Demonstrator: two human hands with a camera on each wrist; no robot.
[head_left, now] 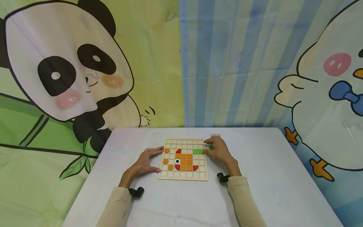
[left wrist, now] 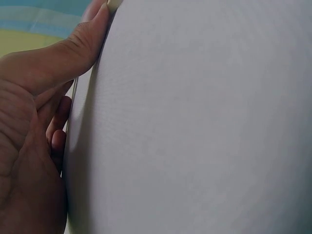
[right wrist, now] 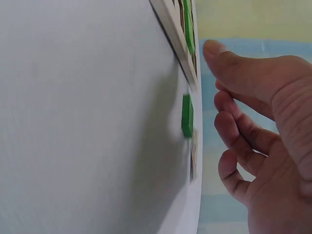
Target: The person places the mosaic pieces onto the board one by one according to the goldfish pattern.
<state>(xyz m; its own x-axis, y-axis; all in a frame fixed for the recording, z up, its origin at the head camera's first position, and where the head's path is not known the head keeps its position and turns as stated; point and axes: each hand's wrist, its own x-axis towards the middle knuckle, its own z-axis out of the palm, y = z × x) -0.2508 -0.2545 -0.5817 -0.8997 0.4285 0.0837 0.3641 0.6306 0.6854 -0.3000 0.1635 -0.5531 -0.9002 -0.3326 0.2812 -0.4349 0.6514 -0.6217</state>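
Note:
A square wooden grid board [head_left: 173,176] lies on the table, bearing orange squares [head_left: 186,162], red quarter-round pieces [head_left: 195,168], orange discs [head_left: 165,161], a white eye disc [head_left: 177,161] and green squares [head_left: 198,151]. My left hand [head_left: 142,163] spreads thumb and fingers along the board's left edge, touching it. Over the board's right edge hovers my right hand [head_left: 219,151], fingers loosely bent, thumb near the outer green square. The right wrist view shows nothing between its fingers. Below that hand, a loose green piece [right wrist: 187,116] lies on the table beside the board.
Behind the right hand, a small printed card [head_left: 215,135] lies near the back of the white table [head_left: 255,157]. A cloth backdrop [head_left: 210,63] with a panda and a white bird hangs behind. Each wrist carries a small black camera [head_left: 136,192].

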